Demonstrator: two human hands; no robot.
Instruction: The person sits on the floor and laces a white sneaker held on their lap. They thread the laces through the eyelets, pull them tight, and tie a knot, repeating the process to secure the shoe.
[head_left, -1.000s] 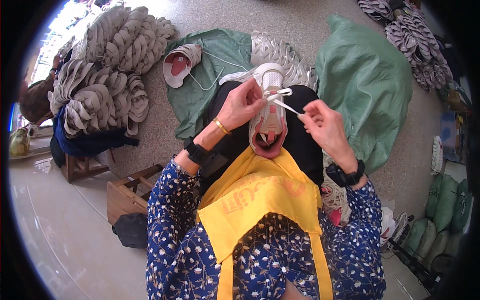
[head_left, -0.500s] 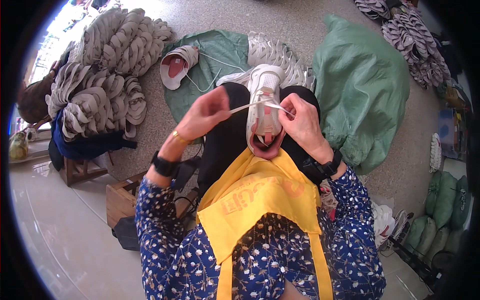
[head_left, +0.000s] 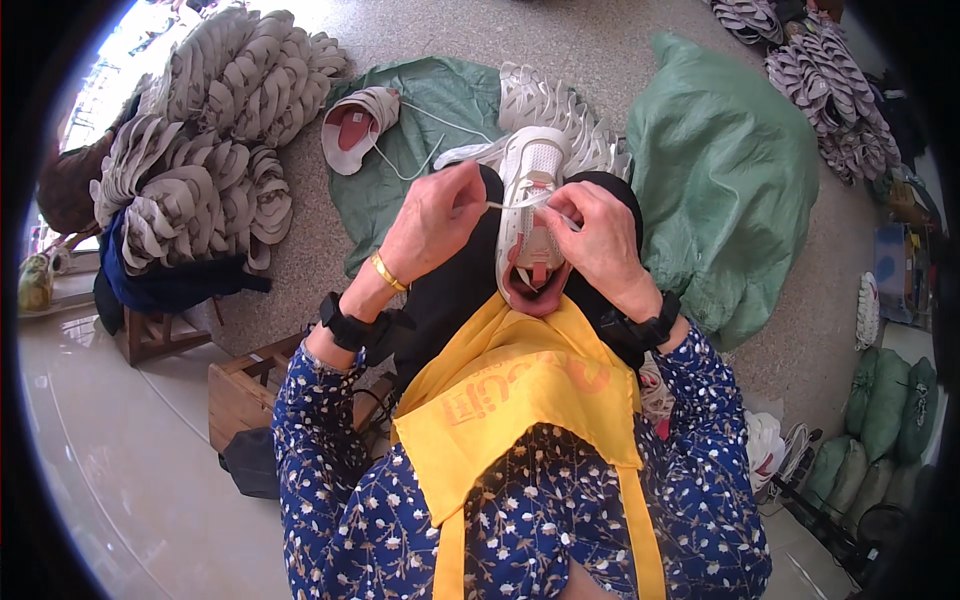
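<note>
We saw a white shoe (head_left: 528,215) resting on the person's lap, toe pointing away, its opening turned toward the yellow apron (head_left: 520,400). The left hand (head_left: 435,220) was at the shoe's left side, its fingers pinched together on a white lace (head_left: 505,205) that ran across the upper. The right hand (head_left: 600,240) lay against the shoe's right side, its fingers closed on the other end of the same lace, just beside the eyelets. A gold bangle (head_left: 388,272) sat on the left wrist, and each forearm carried a black band over a blue flowered sleeve (head_left: 350,480). Beyond the knees, a green sheet (head_left: 400,180) was spread on the speckled floor with a second shoe (head_left: 358,125) lying on its side, red lining showing. A bulging green sack (head_left: 730,180) stood to the right of the lap. Heaps of grey shoe uppers (head_left: 200,150) were piled at the left, more at the upper right (head_left: 820,70). A low wooden stool (head_left: 245,390) stood near the left elbow.
</note>
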